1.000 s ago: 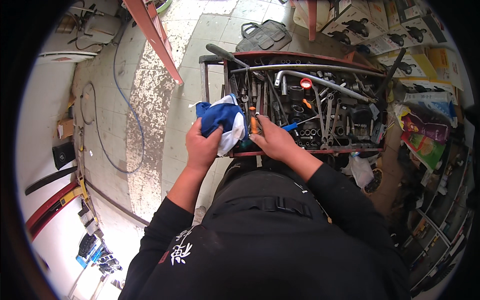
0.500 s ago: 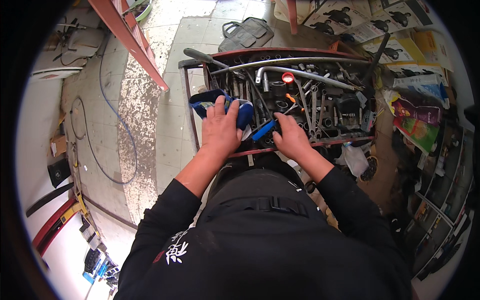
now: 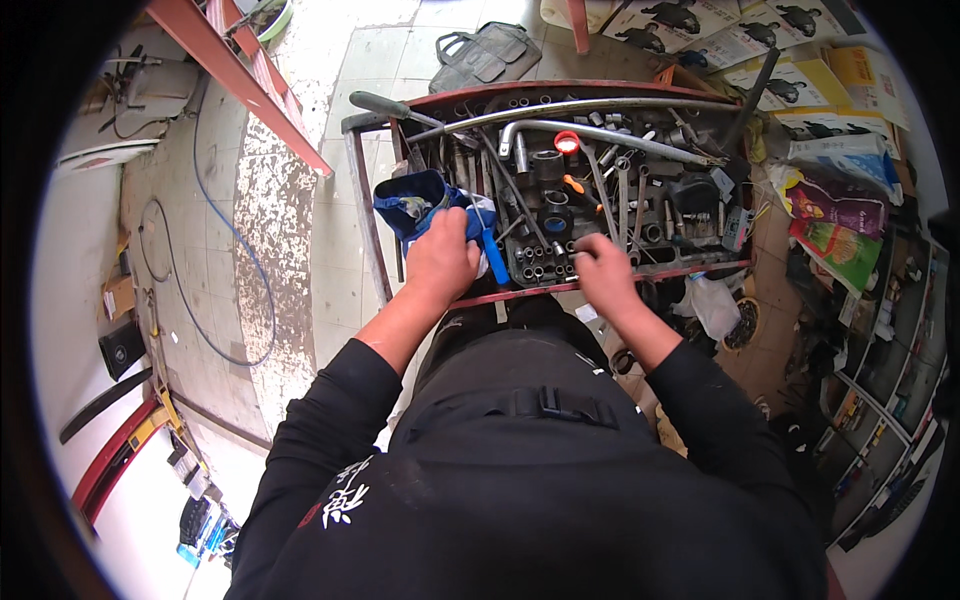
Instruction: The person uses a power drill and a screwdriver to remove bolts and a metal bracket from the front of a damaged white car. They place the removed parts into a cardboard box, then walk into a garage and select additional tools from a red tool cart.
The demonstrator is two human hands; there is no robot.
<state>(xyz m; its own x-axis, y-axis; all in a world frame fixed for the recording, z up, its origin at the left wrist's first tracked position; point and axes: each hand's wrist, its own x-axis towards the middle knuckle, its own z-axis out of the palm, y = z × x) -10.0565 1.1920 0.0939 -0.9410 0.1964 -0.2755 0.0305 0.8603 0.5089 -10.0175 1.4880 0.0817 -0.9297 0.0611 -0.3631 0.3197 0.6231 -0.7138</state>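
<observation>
Here the person is leaning over a red tool tray (image 3: 620, 283) crowded with sockets, wrenches and long steel bars. The left hand (image 3: 440, 262) is pressing down on a blue cloth (image 3: 415, 205) bunched at the tray's left end, with the fingers curled over its near edge; a blue-handled tool (image 3: 492, 255) is lying just beside that hand, touching the cloth, and whether the fingers are also pinching it cannot be told. The right hand (image 3: 603, 268) is resting at the tray's front rail, fingers folded in toward the block of sockets (image 3: 545, 262), and what it is grasping, if anything, is hidden under the knuckles.

The cloth is looking soft, light and limp, so it would probably be gathering and sagging rather than keeping a shape; a bunched fold near its middle seems the surest place to take it, since a corner would likely be dragging over the tools. The steel pieces around it are appearing heavy, hard and perhaps oily.

A grey bag (image 3: 487, 52) is lying on the tiled floor beyond the tray.
</observation>
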